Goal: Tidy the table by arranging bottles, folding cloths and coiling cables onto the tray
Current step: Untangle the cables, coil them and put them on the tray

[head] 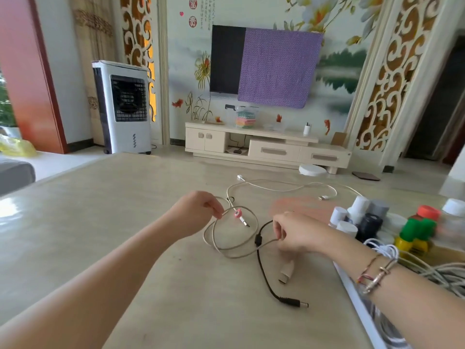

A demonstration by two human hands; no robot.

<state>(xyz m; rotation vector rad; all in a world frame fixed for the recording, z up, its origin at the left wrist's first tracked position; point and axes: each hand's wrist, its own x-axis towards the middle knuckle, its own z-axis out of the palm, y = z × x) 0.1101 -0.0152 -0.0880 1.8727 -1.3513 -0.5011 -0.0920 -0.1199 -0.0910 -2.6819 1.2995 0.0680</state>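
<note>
Grey cable (234, 238) looped crosswise between left hand (198, 212), pinching far side, and right hand (294, 233), gripping near strand beside tray (357, 295).

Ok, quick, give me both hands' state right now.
Left hand: closed, pinching the grey cable at the top of its loop.
Right hand: closed, gripping the same grey cable on the loop's other side.

On the counter (125, 235), the looped cable (234, 238) lies left of the tray (357, 295). Bottles (362, 217) stand in the tray's far part; another cable (284, 186) lies behind the loop.
</note>
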